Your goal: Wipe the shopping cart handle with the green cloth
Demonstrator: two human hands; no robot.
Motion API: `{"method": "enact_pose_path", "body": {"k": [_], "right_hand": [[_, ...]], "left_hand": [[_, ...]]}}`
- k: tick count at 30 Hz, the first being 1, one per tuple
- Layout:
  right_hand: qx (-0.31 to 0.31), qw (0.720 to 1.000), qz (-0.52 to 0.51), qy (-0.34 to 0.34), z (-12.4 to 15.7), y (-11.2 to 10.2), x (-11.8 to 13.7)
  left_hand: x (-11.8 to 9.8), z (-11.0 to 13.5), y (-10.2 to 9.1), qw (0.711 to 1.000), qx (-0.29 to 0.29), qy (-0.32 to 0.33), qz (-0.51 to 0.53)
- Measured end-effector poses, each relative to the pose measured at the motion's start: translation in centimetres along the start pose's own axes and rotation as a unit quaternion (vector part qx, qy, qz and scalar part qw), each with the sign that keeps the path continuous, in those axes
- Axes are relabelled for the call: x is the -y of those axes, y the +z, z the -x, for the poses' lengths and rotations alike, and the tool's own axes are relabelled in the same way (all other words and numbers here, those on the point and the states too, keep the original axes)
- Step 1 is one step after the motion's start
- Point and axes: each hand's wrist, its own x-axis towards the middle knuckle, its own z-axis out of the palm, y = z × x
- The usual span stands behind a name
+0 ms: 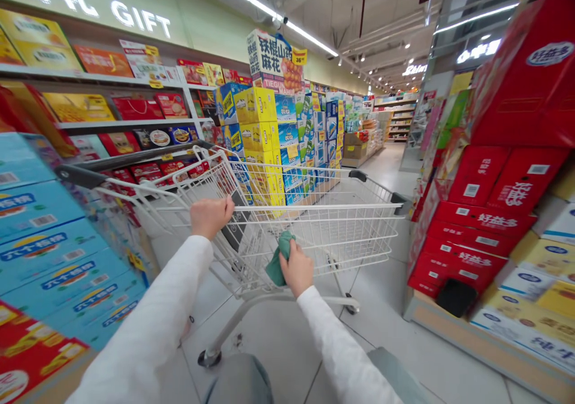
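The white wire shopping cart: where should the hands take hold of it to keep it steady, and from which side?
Take the top rail of the cart's near long side, coming from above and curling the fingers over it, as your left hand does. It is a straight bar along the basket's open top, within easy reach; the dark grey push handle lies farther left.

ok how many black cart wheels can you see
2: one small black caster at lower left, another to the right, both under the white wire shopping cart; others may be hidden.
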Motion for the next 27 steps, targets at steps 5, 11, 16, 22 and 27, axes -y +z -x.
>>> {"method": "enact_pose_path", "body": {"k": [5,11,16,22,27], "right_hand": [[-0.182,0.970,-0.056,0.152,-2.3,-4.0,-6.2],[-0.245,0.924,-0.024,0.294,-4.3,-7.0,-11.3],[-0.109,0.992,0.002,0.064,-1.4,-1.6,-3.8],[-0.090,0.994,-0.048,-0.030,-0.1,1.1,-2.2],[-0.337,0.920,-0.144,0.135,-2.8,-3.5,-7.9]], "left_hand": [[0.3,0.2,0.1,1.000,-0.004,-0.006,0.000],[-0.1,0.3,-0.2,0.999,0.002,-0.013,0.030],[-0.4,0.2,-0.3,0.998,0.002,-0.020,0.065],[-0.3,0.3,-0.5,1.000,0.000,-0.011,0.026],[-0.5,0.4,-0.6,1.000,0.005,-0.011,0.020]]}}
